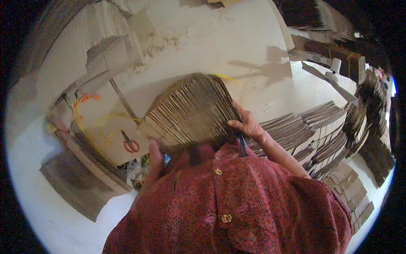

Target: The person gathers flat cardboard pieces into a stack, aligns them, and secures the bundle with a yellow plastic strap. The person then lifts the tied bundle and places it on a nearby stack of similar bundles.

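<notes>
A thick bundle of brown cardboard pieces point(190, 112) stands on edge in front of my chest, its many layers fanned toward me. My right hand point(249, 125) grips its right end, thumb on the near side and fingers going behind. At the lower left end, my left hand point(155, 154) is pressed against the bundle; it is slightly blurred, and most of its fingers are hidden. A dark narrow strip point(242, 146) hangs just below my right hand. Left of the bundle lie scissors point(130, 144) with red handles.
Yellow strapping point(82, 122) lies loosely at the left, near an orange scrap point(88, 98). Stacked cardboard point(105, 46) stands at the far left. More cardboard rows point(296, 127) are on the right, below a fan point(332, 76). A flat cardboard piece point(76, 186) lies at lower left.
</notes>
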Motion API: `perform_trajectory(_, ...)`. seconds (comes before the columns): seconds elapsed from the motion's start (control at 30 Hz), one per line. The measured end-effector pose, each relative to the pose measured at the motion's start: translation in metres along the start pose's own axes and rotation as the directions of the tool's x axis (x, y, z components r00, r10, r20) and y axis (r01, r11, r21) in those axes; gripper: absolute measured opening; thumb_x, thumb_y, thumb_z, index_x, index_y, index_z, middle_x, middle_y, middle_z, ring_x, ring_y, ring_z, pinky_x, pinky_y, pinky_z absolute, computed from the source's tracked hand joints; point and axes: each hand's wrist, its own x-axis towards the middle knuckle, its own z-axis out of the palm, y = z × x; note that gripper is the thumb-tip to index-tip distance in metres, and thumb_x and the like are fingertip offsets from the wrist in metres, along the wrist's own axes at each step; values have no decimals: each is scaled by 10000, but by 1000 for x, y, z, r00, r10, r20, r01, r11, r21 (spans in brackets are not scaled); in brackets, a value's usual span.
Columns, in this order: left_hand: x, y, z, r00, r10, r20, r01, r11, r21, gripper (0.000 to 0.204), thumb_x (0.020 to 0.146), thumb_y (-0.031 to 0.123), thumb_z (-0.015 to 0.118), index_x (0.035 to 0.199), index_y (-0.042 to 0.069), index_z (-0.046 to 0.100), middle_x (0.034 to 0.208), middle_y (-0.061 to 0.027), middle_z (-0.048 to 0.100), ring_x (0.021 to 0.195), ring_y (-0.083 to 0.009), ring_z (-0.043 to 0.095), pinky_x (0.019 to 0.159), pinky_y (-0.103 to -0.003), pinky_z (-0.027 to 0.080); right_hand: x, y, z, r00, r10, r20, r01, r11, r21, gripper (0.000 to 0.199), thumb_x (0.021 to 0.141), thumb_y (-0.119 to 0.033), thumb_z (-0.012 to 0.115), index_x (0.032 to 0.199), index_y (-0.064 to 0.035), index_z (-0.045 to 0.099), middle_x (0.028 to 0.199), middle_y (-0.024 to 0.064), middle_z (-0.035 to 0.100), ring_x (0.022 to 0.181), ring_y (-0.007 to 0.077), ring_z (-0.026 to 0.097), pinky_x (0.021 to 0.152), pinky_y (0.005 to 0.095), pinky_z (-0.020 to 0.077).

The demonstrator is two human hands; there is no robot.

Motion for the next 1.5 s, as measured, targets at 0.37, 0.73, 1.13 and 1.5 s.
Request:
perform_trajectory(0.37,16,94,54,953,-115,279,301,438,-847,556,927,484,240,1299,77,315,1269,-70,416,1123,-227,438,956,-377,364,28,-12,15,995,49,82,-81,891,446,772,884,-575,254,1354,34,199,1396,115,266,1286,207,227,1053,316,183)
perform_trajectory(0.73,1,128,48,884,-173,433,465,245,-851,513,898,487,340,1189,84,465,1121,-47,540,1010,-196,520,882,-351,421,-10,-23,44,985,170,16,-152,831,535,658,926,-498,158,1321,6,310,1347,102,352,1223,213,327,1045,335,229)
perform_trajectory(1.13,44,111,61,900,362,244,-40,625,-779,538,901,458,370,1307,108,325,1266,-65,425,1154,-232,417,947,-392,383,1,-32,-20,858,-426,-286,356,896,-266,459,936,-313,292,1306,-46,350,1266,93,429,1132,216,421,969,338,330)
perform_trajectory(1.5,101,150,105,917,87,389,262,604,-753,603,898,554,251,1267,98,389,1138,-37,508,1003,-175,506,874,-345,435,67,16,-27,972,97,-215,58,787,615,529,930,-400,290,1306,-36,362,1272,77,442,1136,198,412,973,322,325)
